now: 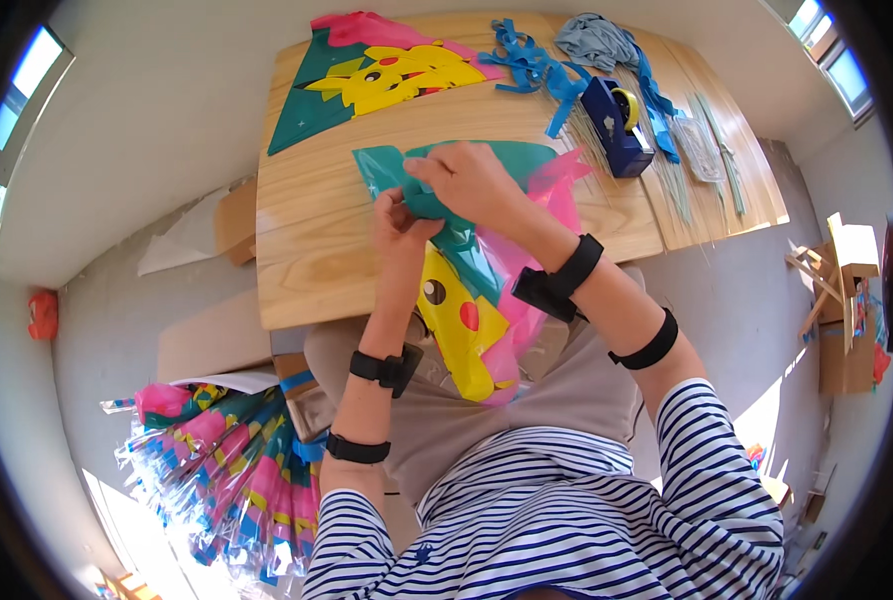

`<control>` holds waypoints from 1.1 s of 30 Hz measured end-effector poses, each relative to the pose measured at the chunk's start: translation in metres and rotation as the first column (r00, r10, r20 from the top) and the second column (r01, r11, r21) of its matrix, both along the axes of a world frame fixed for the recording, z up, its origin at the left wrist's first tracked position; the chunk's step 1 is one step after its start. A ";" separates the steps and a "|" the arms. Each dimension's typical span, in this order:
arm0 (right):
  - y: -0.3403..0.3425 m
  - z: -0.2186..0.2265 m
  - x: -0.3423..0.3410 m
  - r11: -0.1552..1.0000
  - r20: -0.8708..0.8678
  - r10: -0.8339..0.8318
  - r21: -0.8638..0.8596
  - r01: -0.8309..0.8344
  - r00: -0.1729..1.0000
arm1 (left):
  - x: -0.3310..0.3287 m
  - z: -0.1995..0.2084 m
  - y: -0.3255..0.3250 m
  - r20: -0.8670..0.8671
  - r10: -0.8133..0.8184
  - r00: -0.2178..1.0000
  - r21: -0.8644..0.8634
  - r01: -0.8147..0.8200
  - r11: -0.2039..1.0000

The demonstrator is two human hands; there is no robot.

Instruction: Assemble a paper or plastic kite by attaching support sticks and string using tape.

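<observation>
A thin, glossy printed plastic sheet in green, pink and yellow hangs from the table's near edge over my lap. Its green upper part lies bunched on the tabletop. My left hand pinches a fold of the green area, fingers curled. Just above and to the right, my right hand is closed on the same green part, its fingers bent toward the left hand. The two hands are close together, and the exact spot between the fingertips is partly hidden. Beyond them lies a second similar sheet, spread flat on the table.
The wooden table bears a dark blue tape dispenser, tangled blue ribbon, a grey-blue cloth bundle, thin rods and a clear plastic packet. Wrapped colourful sheets are heaped at lower left, beside cardboard.
</observation>
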State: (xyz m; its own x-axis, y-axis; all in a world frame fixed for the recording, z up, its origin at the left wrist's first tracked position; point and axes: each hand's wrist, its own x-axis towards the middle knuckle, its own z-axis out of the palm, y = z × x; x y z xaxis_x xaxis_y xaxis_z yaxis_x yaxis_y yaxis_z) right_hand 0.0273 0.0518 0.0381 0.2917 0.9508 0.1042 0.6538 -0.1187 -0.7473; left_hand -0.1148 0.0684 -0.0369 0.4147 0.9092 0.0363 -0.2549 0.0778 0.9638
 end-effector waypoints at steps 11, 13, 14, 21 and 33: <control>-0.095 -0.122 0.110 0.998 0.394 0.056 0.017 -0.068 0.918 | -0.090 0.070 0.117 -0.228 -0.190 0.955 0.096 0.216 0.972; -0.105 -0.125 0.096 0.996 0.522 0.089 -0.039 -0.081 0.848 | -0.099 0.077 0.138 -0.278 -0.184 0.943 0.103 0.220 0.970; -0.107 -0.122 0.092 0.995 0.585 0.102 -0.062 -0.082 0.805 | -0.099 0.079 0.145 -0.295 -0.200 0.935 0.095 0.236 0.967; -0.094 -0.102 0.062 0.992 0.542 0.102 0.008 -0.126 0.834 | -0.069 0.067 0.156 -0.332 -0.297 0.895 0.038 0.327 0.944; -0.166 -0.122 0.056 0.971 0.630 0.078 -0.224 0.084 0.773 | -0.104 0.096 0.272 -0.639 0.068 0.766 0.350 0.210 0.913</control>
